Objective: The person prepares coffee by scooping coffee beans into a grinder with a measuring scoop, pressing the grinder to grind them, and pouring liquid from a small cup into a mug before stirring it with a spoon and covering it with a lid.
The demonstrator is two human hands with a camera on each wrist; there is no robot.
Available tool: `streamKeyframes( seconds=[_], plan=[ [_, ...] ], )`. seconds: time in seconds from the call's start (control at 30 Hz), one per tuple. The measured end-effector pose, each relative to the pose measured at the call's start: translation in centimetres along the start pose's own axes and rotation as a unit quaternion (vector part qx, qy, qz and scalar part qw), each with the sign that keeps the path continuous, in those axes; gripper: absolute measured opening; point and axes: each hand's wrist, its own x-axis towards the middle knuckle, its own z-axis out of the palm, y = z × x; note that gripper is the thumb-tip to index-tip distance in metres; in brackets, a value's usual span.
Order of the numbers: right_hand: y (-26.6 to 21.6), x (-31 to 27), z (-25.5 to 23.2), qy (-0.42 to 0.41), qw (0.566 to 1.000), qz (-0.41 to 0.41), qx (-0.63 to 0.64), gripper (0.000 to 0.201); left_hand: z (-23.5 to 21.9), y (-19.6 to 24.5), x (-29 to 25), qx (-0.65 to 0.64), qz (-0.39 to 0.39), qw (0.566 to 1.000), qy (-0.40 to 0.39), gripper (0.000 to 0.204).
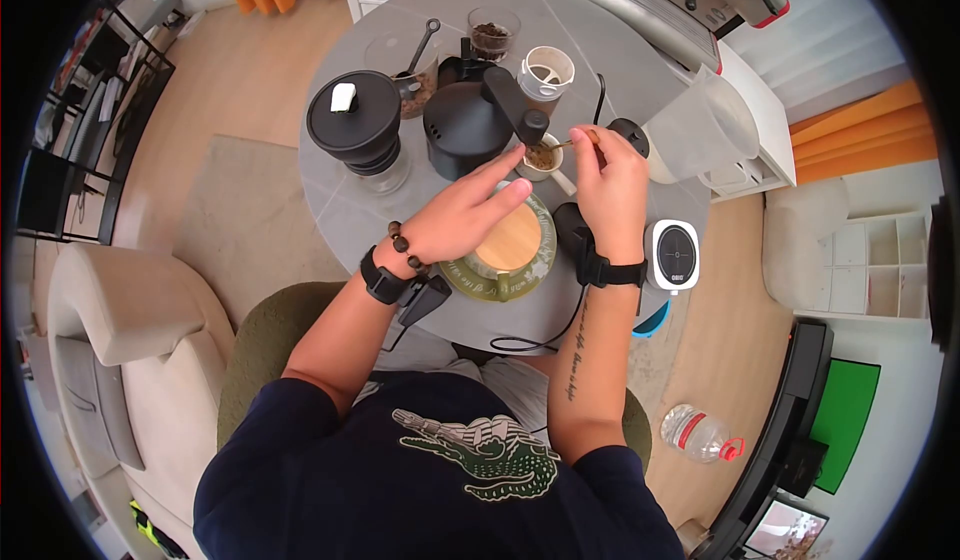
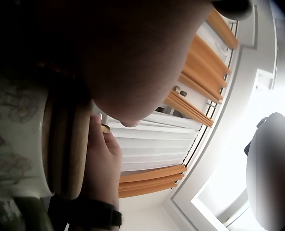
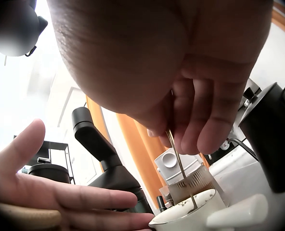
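Note:
My right hand (image 1: 612,195) pinches a thin gold-coloured stirring tool (image 3: 180,161) between thumb and fingers. Its lower end dips into a small white handled cup (image 3: 181,219) that contains brown powder (image 1: 543,156). From the other side, my left hand (image 1: 460,220) reaches across with its fingers extended, fingertips right at the cup's rim. Under the left hand lies a round wooden lid (image 1: 512,238) on a flower-patterned cup (image 2: 15,139). That cup stands on a green plate (image 1: 540,275) with white lettering.
Behind the left hand stands a black domed device (image 1: 463,125) with a crank-like arm. Left of it is a black-topped canister (image 1: 355,115) on a glass base. Glass containers, one dark-filled (image 1: 493,32), stand farther back. A clear pitcher (image 1: 705,125) and white-rimmed scale (image 1: 673,255) are to the right.

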Motion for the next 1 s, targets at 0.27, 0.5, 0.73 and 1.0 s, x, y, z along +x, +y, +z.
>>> streamKeyframes(
  seconds=[0.27,0.5,0.73,1.0],
  plan=[
    [-0.3,-0.3,-0.3,-0.018,0.999,0.034,0.009,0.019,0.0,-0.8,0.2,-0.025,0.002,1.000,0.005,0.075],
    [-0.4,0.2,0.0,-0.005,1.000,0.000,-0.010,0.019,0.1,-1.5,0.1,-0.028,0.003,0.999,0.015,0.061],
    [-1.2,-0.2,-0.4,-0.009,0.998,0.061,0.009,0.022,0.3,-1.8,0.4,-0.052,0.012,0.998,0.017,0.063],
    [-0.9,0.6,0.6,0.048,0.997,0.058,-0.019,0.025,0.4,-1.8,0.2,-0.064,0.011,0.998,0.017,0.060]
  ],
)
